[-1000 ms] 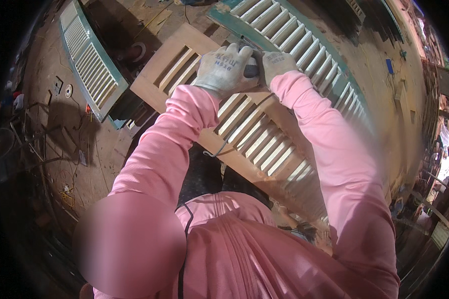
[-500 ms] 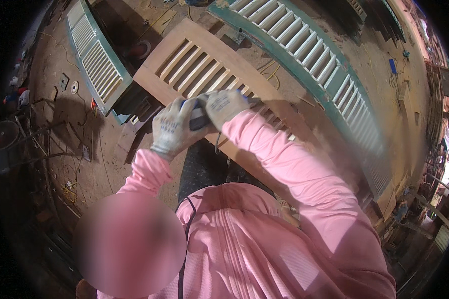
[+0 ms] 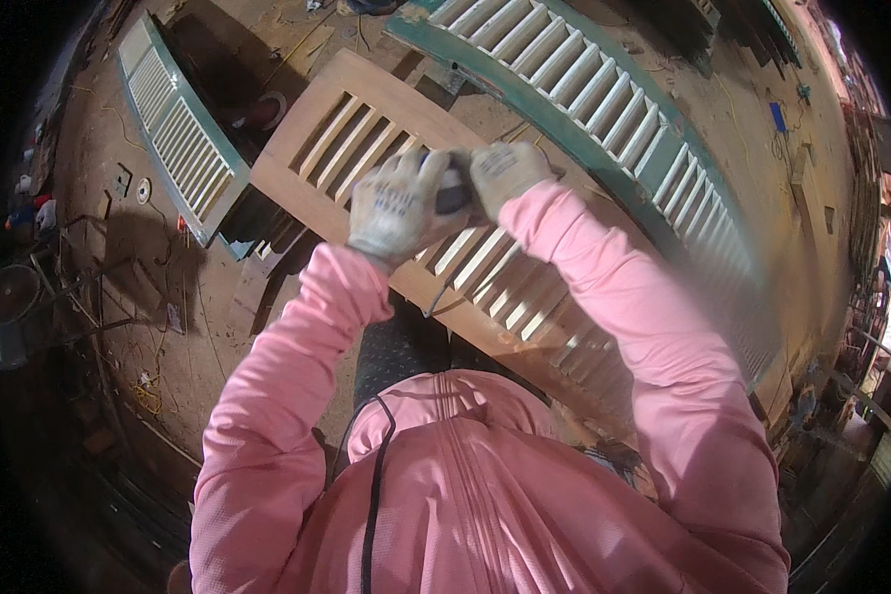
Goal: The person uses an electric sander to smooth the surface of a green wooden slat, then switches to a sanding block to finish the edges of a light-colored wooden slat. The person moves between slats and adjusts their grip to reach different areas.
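A bare wooden louvred shutter [image 3: 319, 87] lies slantwise in front of me. On its slats rests a dark grey and blue power tool [image 3: 453, 190], which looks like a sander, though my gloves cover much of it. My left hand [image 3: 394, 206], in a whitish work glove, is wrapped round the tool's left side. From the other side my right hand [image 3: 508, 174], gloved alike, grips it with curled fingers. A dark cord [image 3: 439, 300] hangs over the shutter's near edge below the tool.
Just beyond lies a long green-framed shutter with white slats [image 3: 584, 84]. Another green-framed shutter [image 3: 183, 129] rests at the left on stacked pieces. Yellow cable [image 3: 147, 394] and a metal frame [image 3: 64, 282] lie on the dirt floor at left. Timber is piled at far right.
Both hands and the tool have moved to the right across the shutter's slats. More slats now show below my hands. My left forearm has swung rightward too.
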{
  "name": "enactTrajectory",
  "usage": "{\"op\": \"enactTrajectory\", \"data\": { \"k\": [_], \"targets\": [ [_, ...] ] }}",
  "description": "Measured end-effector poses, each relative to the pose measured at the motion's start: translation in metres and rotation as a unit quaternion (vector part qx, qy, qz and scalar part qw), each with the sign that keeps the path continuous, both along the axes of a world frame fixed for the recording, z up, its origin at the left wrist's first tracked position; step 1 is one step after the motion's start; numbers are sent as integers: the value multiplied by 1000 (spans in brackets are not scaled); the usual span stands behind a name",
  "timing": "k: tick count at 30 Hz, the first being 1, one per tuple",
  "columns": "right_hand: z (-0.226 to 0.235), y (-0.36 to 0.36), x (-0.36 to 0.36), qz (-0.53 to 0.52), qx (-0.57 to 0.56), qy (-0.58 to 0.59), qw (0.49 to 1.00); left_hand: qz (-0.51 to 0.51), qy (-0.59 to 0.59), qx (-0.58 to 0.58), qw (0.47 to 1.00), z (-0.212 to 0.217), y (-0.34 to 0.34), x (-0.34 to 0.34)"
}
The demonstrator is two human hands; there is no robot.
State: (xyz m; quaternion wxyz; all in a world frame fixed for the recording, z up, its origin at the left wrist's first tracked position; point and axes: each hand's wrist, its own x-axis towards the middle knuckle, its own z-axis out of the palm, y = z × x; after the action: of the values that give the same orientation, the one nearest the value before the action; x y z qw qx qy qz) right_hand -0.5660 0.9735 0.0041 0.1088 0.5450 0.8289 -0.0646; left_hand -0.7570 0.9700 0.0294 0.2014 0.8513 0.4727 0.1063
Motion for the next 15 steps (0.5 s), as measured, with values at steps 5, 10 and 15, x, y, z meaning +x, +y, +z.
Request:
{"op": "enactTrajectory", "data": {
  "k": [5, 10, 15],
  "targets": [
    [4, 26, 41, -87, 16, -70, 994, -31, 0, 24, 999, 0, 41, 47],
    [0, 16, 36, -92, 5, -69, 993, -35, 11, 23, 999, -8, 34, 39],
    [6, -27, -7, -73, -38, -73, 994, -40, 0, -5, 999, -3, -11, -1]
  ]
}}
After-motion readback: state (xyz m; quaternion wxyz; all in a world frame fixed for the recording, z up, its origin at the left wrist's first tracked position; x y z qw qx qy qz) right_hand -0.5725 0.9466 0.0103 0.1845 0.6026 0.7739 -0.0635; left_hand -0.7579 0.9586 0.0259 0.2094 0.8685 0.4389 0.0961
